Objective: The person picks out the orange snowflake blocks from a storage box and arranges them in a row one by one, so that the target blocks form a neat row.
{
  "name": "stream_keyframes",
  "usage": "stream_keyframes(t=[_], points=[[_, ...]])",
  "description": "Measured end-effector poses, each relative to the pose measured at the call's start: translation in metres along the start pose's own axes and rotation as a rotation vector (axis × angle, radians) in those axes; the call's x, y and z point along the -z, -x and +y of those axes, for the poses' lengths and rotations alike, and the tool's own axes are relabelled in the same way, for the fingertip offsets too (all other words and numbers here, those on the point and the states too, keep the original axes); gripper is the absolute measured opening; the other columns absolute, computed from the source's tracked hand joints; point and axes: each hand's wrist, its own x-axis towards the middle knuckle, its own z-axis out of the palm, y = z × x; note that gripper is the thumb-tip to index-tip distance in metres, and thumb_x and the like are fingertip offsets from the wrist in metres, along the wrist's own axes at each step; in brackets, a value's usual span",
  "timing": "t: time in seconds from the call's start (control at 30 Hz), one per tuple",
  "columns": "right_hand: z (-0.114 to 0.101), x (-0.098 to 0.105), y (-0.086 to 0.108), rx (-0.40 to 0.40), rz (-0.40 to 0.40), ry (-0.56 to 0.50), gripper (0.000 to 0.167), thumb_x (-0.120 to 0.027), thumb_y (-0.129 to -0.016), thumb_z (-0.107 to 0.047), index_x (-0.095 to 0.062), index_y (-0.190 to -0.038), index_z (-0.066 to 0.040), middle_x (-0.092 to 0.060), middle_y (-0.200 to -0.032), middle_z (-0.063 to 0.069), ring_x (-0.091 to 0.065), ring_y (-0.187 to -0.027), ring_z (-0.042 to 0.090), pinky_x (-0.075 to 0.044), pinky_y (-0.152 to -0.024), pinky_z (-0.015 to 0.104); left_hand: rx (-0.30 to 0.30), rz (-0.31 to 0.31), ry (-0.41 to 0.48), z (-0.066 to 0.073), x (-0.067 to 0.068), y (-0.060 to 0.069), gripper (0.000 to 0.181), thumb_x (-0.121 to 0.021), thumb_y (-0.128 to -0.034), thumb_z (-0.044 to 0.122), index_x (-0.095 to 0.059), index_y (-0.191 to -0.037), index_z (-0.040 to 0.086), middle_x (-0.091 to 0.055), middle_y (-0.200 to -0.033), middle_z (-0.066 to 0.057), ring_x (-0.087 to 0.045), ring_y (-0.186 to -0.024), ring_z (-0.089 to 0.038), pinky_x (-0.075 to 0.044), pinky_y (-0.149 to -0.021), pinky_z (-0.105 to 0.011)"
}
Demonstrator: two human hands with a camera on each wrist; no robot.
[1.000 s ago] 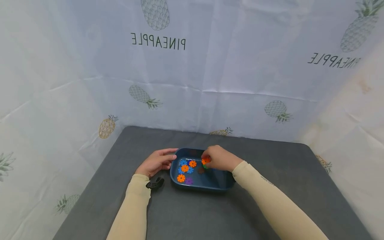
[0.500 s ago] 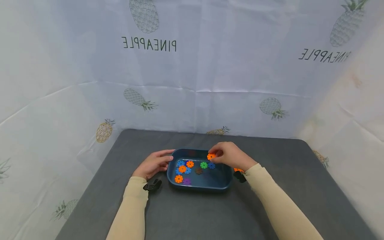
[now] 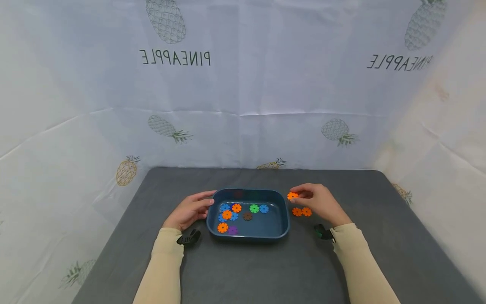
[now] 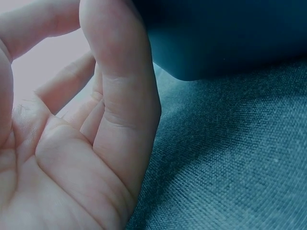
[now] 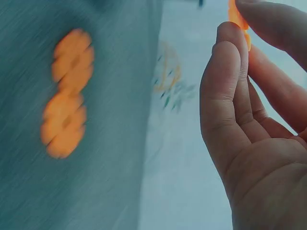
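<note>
My left hand (image 3: 190, 210) holds the left end of a dark blue tray (image 3: 262, 237), its thumb at the rim and its fingers by the outer wall. In the left wrist view, curved fingers (image 4: 122, 91) lie against the tray's side. To the right of the tray, my right hand (image 3: 320, 204) pinches an orange notched disc (image 3: 292, 196) between thumb and fingers, above the table. Two orange notched discs (image 5: 64, 123) lie side by side on the table beneath it. Inside the tray are several notched discs, including a green disc (image 3: 254, 208), a brown disc (image 3: 247, 216) and a purple disc (image 3: 232, 230).
The dark grey table (image 3: 247, 274) ends at a white curtain (image 3: 235, 93) printed with pineapples, which hangs behind it and along both sides. A black wrist strap (image 3: 188, 237) shows on the left arm, and another strap (image 3: 323, 232) on the right.
My right hand has lifted an orange disc out of the tray and carried it right, past the rim. The left hand has stayed at the tray. The head view has shifted slightly.
</note>
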Motion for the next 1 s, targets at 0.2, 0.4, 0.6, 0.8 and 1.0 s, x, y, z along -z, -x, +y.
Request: stream_keyframes(t=[0.2, 0.4, 0.6, 0.8, 1.0], points=[[0.035, 0.003, 0.012, -0.051, 0.027, 0.008, 0.041, -0.082, -0.098, -0.035, -0.076, -0.135, -0.016, -0.077, -0.122, 0.006, -0.07, -0.104, 0.02, -0.061, -0.093, 0.045, 0.014, 0.004, 0.0, -0.002, 0.001, 0.005, 0.065, -0.075, -0.1039, 0.033, -0.051, -0.162, 0.013, -0.069, -0.092, 0.002, -0.061, -0.074, -0.013, -0.06, -0.076, -0.027], [0.06, 0.007, 0.019, -0.088, 0.052, 0.06, 0.041, -0.082, -0.099, -0.032, -0.076, -0.134, -0.012, -0.077, -0.122, 0.01, -0.07, -0.102, 0.021, -0.061, -0.095, 0.048, 0.008, -0.006, 0.001, 0.0, 0.003, 0.002, 0.066, -0.074, -0.1043, 0.032, -0.05, -0.163, 0.013, -0.07, -0.092, 0.003, -0.063, -0.074, -0.012, -0.061, -0.077, -0.028], [0.068, 0.011, 0.023, -0.118, 0.06, 0.101, 0.042, -0.082, -0.098, -0.032, -0.076, -0.134, -0.011, -0.077, -0.121, 0.011, -0.07, -0.103, 0.022, -0.06, -0.096, 0.051, 0.012, 0.001, -0.006, 0.001, 0.004, 0.0, 0.066, -0.074, -0.1045, 0.033, -0.05, -0.163, 0.012, -0.067, -0.089, 0.003, -0.061, -0.074, -0.013, -0.06, -0.076, -0.027], [0.07, 0.011, 0.023, -0.124, 0.051, 0.131, 0.039, -0.082, -0.098, -0.03, -0.077, -0.132, -0.01, -0.075, -0.121, 0.012, -0.07, -0.102, 0.024, -0.06, -0.094, 0.05, 0.016, 0.004, -0.003, 0.003, 0.004, -0.001, 0.066, -0.074, -0.1047, 0.032, -0.05, -0.163, 0.012, -0.068, -0.089, 0.003, -0.061, -0.073, -0.011, -0.06, -0.075, -0.026], [0.07, 0.011, 0.027, -0.137, 0.035, 0.125, 0.037, -0.082, -0.098, -0.029, -0.078, -0.129, -0.008, -0.073, -0.117, 0.012, -0.066, -0.097, 0.022, -0.059, -0.087, 0.044, 0.032, -0.001, 0.003, 0.001, 0.002, -0.003, 0.067, -0.075, -0.1042, 0.033, -0.05, -0.162, 0.012, -0.069, -0.09, 0.004, -0.062, -0.073, -0.011, -0.061, -0.075, -0.025]])
